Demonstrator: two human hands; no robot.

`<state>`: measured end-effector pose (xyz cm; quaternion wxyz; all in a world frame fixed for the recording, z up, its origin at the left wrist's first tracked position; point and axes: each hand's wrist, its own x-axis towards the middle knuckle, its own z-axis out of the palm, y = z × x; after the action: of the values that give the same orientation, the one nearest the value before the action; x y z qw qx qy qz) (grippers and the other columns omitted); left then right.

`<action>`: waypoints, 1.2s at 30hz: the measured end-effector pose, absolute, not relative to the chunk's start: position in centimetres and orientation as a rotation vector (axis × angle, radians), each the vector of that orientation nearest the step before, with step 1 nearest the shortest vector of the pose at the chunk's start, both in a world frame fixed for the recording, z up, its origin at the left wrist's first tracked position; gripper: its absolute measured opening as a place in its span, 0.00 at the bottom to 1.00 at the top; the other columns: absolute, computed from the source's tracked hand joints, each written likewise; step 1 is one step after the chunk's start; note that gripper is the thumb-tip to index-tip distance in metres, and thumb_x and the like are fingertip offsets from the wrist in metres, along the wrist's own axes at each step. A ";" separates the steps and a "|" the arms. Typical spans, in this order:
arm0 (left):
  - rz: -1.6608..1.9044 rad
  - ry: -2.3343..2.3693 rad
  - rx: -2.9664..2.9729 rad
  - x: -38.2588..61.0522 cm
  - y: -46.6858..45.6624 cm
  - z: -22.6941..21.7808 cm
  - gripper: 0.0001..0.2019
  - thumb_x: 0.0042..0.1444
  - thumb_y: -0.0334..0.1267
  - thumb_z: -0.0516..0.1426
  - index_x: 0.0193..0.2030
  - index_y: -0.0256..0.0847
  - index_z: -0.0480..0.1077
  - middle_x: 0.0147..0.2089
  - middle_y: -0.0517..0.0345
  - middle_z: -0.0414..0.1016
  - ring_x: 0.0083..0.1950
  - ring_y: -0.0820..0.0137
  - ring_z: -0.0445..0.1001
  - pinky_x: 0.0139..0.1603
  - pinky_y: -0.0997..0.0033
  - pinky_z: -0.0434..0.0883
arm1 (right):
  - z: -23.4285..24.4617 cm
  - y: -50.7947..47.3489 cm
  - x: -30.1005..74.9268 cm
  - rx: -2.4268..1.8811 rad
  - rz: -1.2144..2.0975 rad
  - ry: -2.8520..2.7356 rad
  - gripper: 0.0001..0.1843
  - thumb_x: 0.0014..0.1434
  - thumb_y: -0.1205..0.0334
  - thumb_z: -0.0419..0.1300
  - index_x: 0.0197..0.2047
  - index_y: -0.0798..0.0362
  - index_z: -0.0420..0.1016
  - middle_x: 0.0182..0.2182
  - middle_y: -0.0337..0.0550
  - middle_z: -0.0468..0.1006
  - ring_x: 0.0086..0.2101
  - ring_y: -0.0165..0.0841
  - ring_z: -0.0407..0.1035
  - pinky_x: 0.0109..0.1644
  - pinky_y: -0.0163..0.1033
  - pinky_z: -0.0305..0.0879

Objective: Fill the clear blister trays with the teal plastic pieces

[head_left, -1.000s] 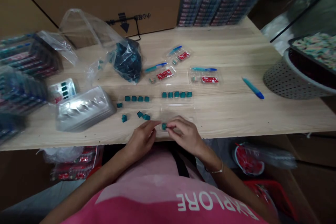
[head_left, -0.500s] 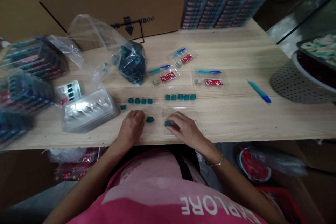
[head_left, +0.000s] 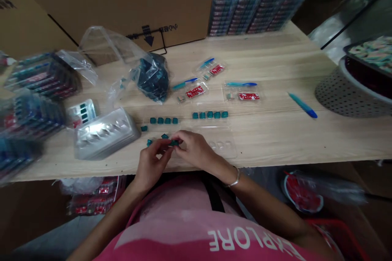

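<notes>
Close together at the table's front edge, my left hand [head_left: 153,162] and my right hand [head_left: 196,149] pinch a small dark teal block [head_left: 174,143] between their fingertips. One teal block [head_left: 149,142] lies by my left fingers, and another block [head_left: 164,136] sits just behind them. Farther left is a loose teal block [head_left: 144,128]. Behind the hands, a row of teal blocks [head_left: 168,120] lies in one clear tray, and a second row [head_left: 210,114] fills the tray to its right. Partly under my right hand is a clear plastic tray [head_left: 228,147] with moulded hollows.
A stack of clear trays [head_left: 105,134] stands left, near packed sets [head_left: 36,110]. Behind are a bag of teal pieces [head_left: 153,77] and trays with pens and red-patterned pieces [head_left: 249,96]. A loose blue pen [head_left: 302,105] and perforated basket [head_left: 352,89] are right; a cardboard box [head_left: 122,4] stands behind.
My right hand has moved left from the right tray to meet my left hand, whose fingers now pinch a block with it. The blocks near my left hand have shifted.
</notes>
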<state>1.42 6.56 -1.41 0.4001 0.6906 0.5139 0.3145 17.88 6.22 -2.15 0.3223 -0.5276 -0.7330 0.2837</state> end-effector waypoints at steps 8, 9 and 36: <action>0.666 1.147 1.353 3.2 5.1 -0.5 0.06 0.44 0.35 0.62 0.31 0.37 0.73 0.28 0.59 0.76 0.30 0.73 0.72 0.33 0.75 0.69 | -1.9 1.0 18.9 -1.351 0.837 -1.582 0.04 0.53 0.68 0.58 0.32 0.51 0.74 0.31 0.41 0.79 0.32 0.31 0.74 0.37 0.36 0.69; 0.635 1.128 1.348 3.3 5.0 -0.4 0.05 0.44 0.34 0.61 0.30 0.37 0.73 0.27 0.60 0.75 0.29 0.74 0.71 0.32 0.75 0.68 | -2.1 0.3 18.9 -1.319 0.837 -1.562 0.04 0.53 0.68 0.58 0.33 0.51 0.73 0.31 0.42 0.79 0.33 0.32 0.73 0.38 0.37 0.70; 0.591 1.321 2.330 0.9 10.0 -2.3 0.06 0.53 0.27 0.52 0.30 0.39 0.68 0.33 0.52 0.75 0.36 0.65 0.73 0.40 0.65 0.71 | -3.2 1.6 25.8 -1.326 0.462 -2.068 0.06 0.63 0.66 0.56 0.42 0.52 0.74 0.40 0.49 0.76 0.42 0.39 0.69 0.46 0.46 0.67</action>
<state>0.92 9.97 -2.34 0.1983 0.8326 0.4720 0.2112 25.83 1.60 -3.21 0.3154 -0.5033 -0.7852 0.1752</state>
